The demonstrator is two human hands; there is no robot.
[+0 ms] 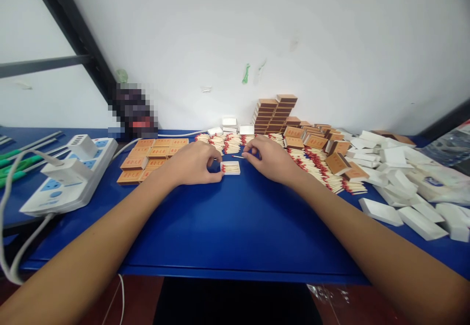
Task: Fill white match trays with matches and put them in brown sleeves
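Observation:
A small white matchbox tray (pixel 239 169) lies on the blue table with several red-tipped matches in it. My left hand (pixel 200 162) grips the tray's left end between thumb and forefinger. Just right of and behind the tray, my right hand (pixel 270 157) is closed in a pinch on a single match (pixel 238 157), its red head pointing left. Loose matches (pixel 232 144) are heaped behind both hands. Another spread of matches (pixel 315 167) runs to the right, beyond my right wrist.
Orange matchboxes (pixel 134 162) are grouped at the left, and a tall stack of matchboxes (pixel 273 114) stands by the wall. More matchboxes (pixel 340 161) and many white trays (pixel 382 212) lie at the right. A white power strip (pixel 99 166) with cables sits far left.

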